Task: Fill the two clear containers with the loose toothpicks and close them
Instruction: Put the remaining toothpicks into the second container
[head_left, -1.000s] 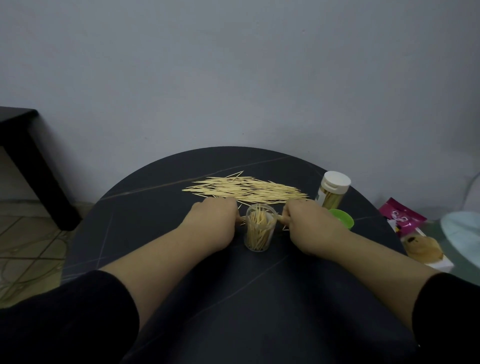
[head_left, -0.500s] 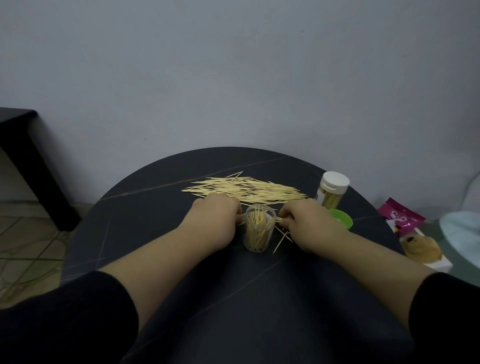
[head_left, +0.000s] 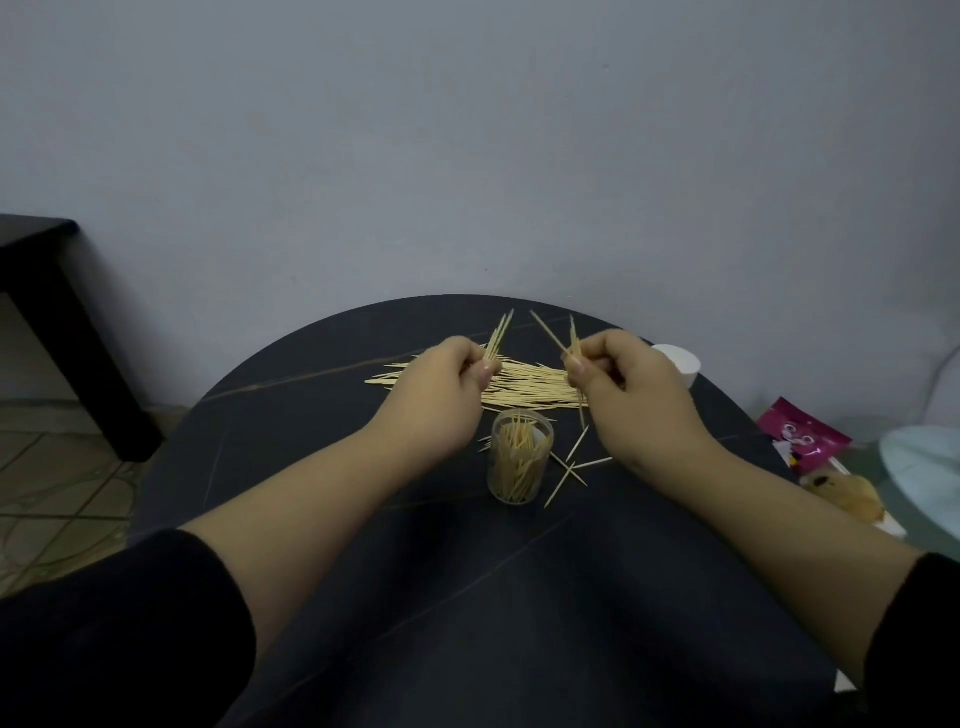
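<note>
A pink packet (head_left: 802, 434) is seen beyond the right edge of the dark round table (head_left: 311, 415); a white cap (head_left: 678, 364) is half hidden behind the right hand (head_left: 641, 402); the open clear container (head_left: 519, 457), partly filled, is stood upright between the wrists, touched by neither hand; the loose toothpicks (head_left: 524, 387) are spread just beyond it, with strays (head_left: 571, 462) beside it; a small bundle (head_left: 497, 338) is pinched by the left hand (head_left: 441, 395), and a few sticks (head_left: 571, 343) by the right.

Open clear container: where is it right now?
Head view: the open container stands upright, nearer the person than the toothpick pile, between the left hand and right hand.
</note>
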